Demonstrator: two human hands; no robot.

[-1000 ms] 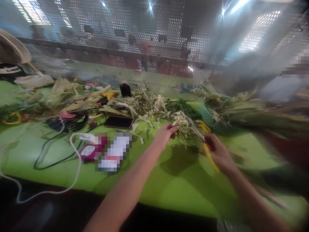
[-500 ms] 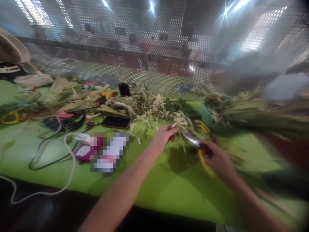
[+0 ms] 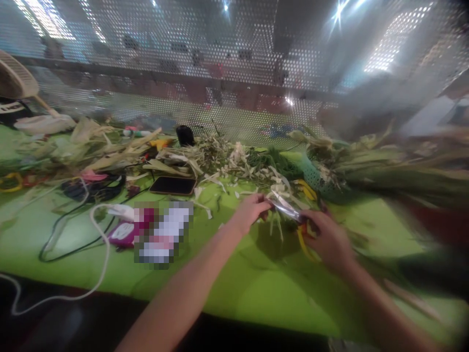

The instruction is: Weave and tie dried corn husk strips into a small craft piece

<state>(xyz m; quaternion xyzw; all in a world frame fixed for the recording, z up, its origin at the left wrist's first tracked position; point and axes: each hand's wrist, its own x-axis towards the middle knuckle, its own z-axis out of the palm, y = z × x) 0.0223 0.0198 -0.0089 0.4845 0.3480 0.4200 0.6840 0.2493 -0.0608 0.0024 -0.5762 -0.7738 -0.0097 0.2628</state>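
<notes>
My left hand (image 3: 252,212) is closed, its fingertips pinching a bundle of pale, dry husk-like strips (image 3: 277,226) that hang and curl about them. Metal scissors (image 3: 287,211) with yellow handles are in my right hand (image 3: 330,238), its fingers wrapped round the grips. The blades look parted and point left, up against the strips by my left fingertips. Motion blur hides exactly where they meet the strips. Both hands are just above the green tabletop (image 3: 264,288).
Loose husks (image 3: 120,154) and shredded strips heap along the back. A green perforated basket (image 3: 317,173) holds long leaves at right. Near the left forearm are a dark phone (image 3: 173,185), a magenta device (image 3: 122,234) and a white cable (image 3: 106,264). A perforated metal screen (image 3: 234,105) stands behind.
The scissor blades have spread apart and shifted slightly left, nearer my left fingertips. My right hand has moved slightly with them; my left hand keeps its pinch. The whole view has shifted a little.
</notes>
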